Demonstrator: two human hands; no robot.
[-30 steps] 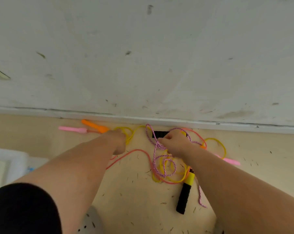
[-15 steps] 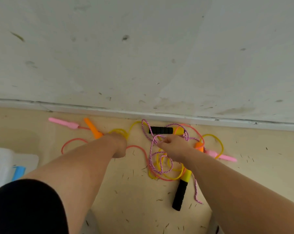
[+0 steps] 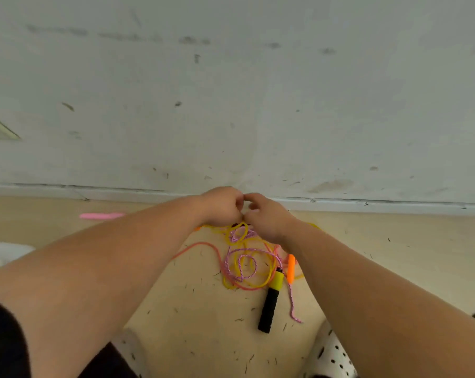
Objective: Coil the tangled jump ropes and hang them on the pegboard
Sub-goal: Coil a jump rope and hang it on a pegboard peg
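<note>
Several jump ropes lie tangled on the tan floor near the wall: a yellow rope (image 3: 237, 232), a pink-and-white braided rope (image 3: 240, 264) and a coral cord (image 3: 203, 245). A black handle with a yellow collar (image 3: 269, 309) lies at the near side, an orange handle (image 3: 291, 268) beside it, and a pink handle (image 3: 102, 215) far left. My left hand (image 3: 222, 205) and my right hand (image 3: 263, 215) meet knuckle to knuckle just above the tangle, fingers curled. The yellow loop and the braided rope rise up under them. The fingertips are hidden.
The scuffed white wall and its baseboard (image 3: 367, 204) run right behind the ropes. A white container (image 3: 4, 252) sits at the left edge. White surfaces with dark holes (image 3: 334, 358) show at the bottom edge. Small dark debris is scattered on the floor.
My left hand has moved right and now touches my right hand over the tangle. Rope loops are lifted under the hands. The orange handle now lies beside the black handle.
</note>
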